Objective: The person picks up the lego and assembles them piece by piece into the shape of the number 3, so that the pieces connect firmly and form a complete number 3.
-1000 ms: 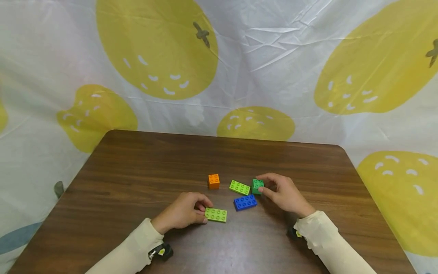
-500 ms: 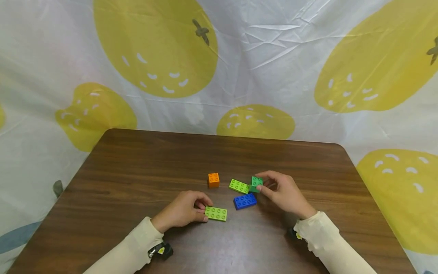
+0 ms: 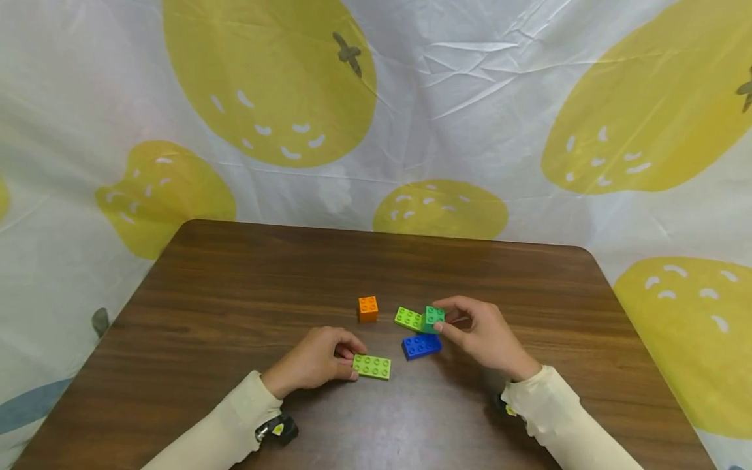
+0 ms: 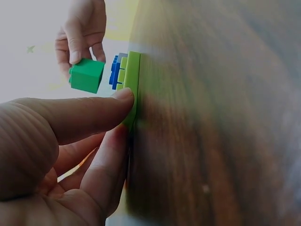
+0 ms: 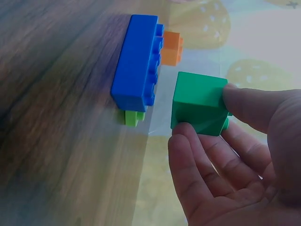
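Green studded cube (image 3: 433, 317), oblong lime brick (image 3: 373, 367), both pinched, wood-grained tabletop (image 3: 270, 281)

Pinched in the right hand (image 3: 484, 334) is a green block (image 3: 433, 317); in the left hand (image 3: 314, 360), a lime-green brick (image 3: 373, 367). Near the right grip show a blue brick (image 3: 420, 347) and a second lime brick (image 3: 407, 318); beyond the left grip, an orange block (image 3: 367, 310). Below, the table (image 3: 264, 274) has brown wood grain; behind, a white cloth (image 3: 294, 202) bears yellow fruits.
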The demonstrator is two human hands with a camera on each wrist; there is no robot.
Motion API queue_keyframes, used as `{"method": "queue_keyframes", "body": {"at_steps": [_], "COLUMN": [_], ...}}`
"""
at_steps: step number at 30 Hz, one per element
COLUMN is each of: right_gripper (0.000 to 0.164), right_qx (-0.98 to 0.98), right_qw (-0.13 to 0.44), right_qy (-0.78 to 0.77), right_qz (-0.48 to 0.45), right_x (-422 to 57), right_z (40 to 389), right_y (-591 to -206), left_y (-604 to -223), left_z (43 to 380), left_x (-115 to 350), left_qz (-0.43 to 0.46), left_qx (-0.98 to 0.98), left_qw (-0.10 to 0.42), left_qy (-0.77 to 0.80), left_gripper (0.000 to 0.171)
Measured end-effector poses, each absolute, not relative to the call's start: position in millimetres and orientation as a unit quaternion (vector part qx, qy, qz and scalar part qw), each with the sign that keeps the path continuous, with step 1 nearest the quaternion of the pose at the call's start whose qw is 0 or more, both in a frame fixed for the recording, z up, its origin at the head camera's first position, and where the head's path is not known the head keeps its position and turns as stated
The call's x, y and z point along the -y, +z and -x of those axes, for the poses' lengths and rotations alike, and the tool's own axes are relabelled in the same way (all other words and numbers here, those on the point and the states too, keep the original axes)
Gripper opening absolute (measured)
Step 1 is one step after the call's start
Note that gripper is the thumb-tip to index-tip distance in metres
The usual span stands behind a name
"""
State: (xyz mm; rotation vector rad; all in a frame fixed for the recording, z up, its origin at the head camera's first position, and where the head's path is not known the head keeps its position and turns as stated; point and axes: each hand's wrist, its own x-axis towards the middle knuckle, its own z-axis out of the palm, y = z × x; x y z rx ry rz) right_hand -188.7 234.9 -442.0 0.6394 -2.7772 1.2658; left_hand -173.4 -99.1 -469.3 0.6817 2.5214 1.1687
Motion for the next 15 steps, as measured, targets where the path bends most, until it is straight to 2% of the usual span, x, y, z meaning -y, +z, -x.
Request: {"method": "queue_keyframes", "body": {"at_steps": [15], "right_gripper": [0.032], "right_qx": [0.875], "right_qw": [0.001], "right_qy": [0.429], "right_qz": [-0.226], "right_x": [-223.1], "right_z": [178.4], "right_y": [-440.6], "left_y": [-470.0], "left_z": [175.3], "left_x": [96.6], "left_qz": [-0.224], "left_qx": [-0.879], "left_qw": [0.148], "left_qy": [0.393], "left_gripper": [0.031]}}
